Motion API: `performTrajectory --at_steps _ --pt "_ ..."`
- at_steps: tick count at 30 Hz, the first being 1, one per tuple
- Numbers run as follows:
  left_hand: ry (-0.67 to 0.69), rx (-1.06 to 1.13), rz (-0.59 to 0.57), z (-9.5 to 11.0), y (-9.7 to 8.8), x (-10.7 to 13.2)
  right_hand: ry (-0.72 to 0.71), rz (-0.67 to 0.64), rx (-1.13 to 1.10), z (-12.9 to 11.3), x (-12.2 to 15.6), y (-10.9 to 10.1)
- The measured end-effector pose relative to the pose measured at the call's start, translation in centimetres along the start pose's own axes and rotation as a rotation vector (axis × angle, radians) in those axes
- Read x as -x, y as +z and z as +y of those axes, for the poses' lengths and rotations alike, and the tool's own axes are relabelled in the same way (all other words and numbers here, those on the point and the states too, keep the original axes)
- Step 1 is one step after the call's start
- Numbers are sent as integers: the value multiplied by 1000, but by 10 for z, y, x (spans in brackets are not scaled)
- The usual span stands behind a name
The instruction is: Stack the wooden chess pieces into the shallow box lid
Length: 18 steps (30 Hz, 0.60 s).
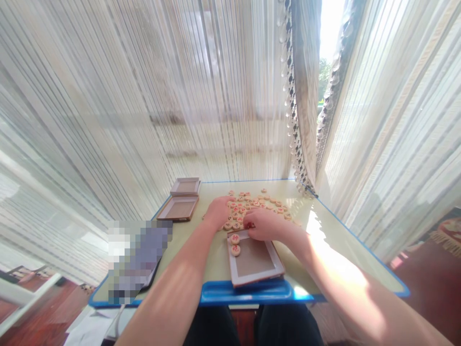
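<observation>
Many round wooden Chinese chess pieces (257,203) with red and dark characters lie loosely spread over the middle of the table. My left hand (218,211) rests at the left edge of this spread, its fingers reaching over the nearest pieces and partly hidden. Bent over the back edge of a shallow open box tray (252,259), my right hand (264,224) has its fingers curled down on a piece with a red mark, mostly covered. Two red-marked pieces (235,244) sit inside the tray, one in front of the other, in its back left corner.
Two more shallow trays (179,208) stand at the back left of the blue-edged table (345,259). A blurred-out device (140,259) with a cable lies at the left front. Sheer striped curtains (216,96) hang behind the table. A blue front ledge (247,291) borders the near side.
</observation>
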<state>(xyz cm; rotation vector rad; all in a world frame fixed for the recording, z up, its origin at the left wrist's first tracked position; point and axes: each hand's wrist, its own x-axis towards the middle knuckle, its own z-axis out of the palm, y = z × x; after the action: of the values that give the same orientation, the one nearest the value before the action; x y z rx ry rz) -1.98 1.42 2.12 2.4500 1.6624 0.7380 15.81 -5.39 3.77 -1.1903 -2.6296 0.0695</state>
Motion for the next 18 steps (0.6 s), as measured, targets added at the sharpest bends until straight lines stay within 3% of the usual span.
performTrajectory --at_steps 12,14,18 --pt "-152 -115 -64 -8 4 2 222 -75 112 13 3 -2" --pt "-138 -69 -67 -6 4 2 256 -83 89 15 2 -3" --pt "-141 132 37 -8 -1 -1 394 2 51 27 0 -6"
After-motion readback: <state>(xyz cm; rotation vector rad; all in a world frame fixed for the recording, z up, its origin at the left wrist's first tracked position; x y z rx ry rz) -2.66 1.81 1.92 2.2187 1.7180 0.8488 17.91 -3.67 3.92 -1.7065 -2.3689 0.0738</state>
